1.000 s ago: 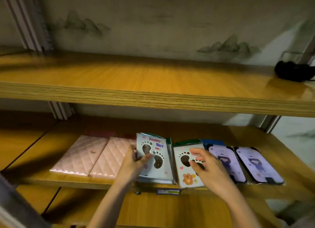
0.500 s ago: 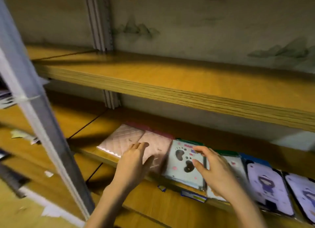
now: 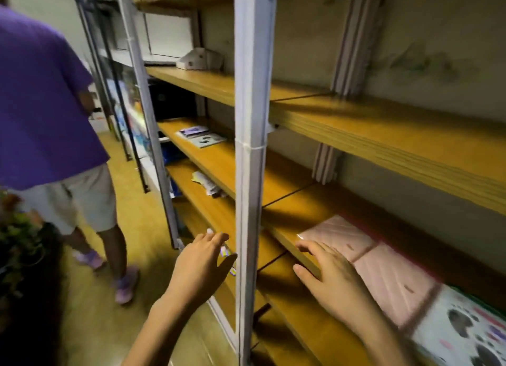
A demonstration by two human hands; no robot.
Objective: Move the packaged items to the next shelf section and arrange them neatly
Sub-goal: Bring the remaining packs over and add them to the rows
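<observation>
Two pink quilted packages (image 3: 339, 235) (image 3: 394, 280) lie side by side on the middle wooden shelf (image 3: 290, 212) at the right. A pale card package with black footprints (image 3: 465, 330) lies beside them at the lower right corner. My right hand (image 3: 331, 280) hovers open over the shelf's front edge, just left of the pink packages, holding nothing. My left hand (image 3: 202, 267) is open and empty in front of the white upright post (image 3: 250, 174). Further left, in the adjoining shelf section, a few flat packaged items (image 3: 201, 136) lie on the same shelf level.
A person in a purple shirt and light shorts (image 3: 52, 135) stands in the aisle at the left, back turned. Crumpled papers (image 3: 206, 183) lie on a lower shelf. A white box (image 3: 195, 60) sits on the upper shelf. A plant (image 3: 19, 245) is at the far left.
The view has swung left toward the adjoining shelf section. Both hands have come off the footprint packages and now hang empty; the left hand has passed to the left of the post.
</observation>
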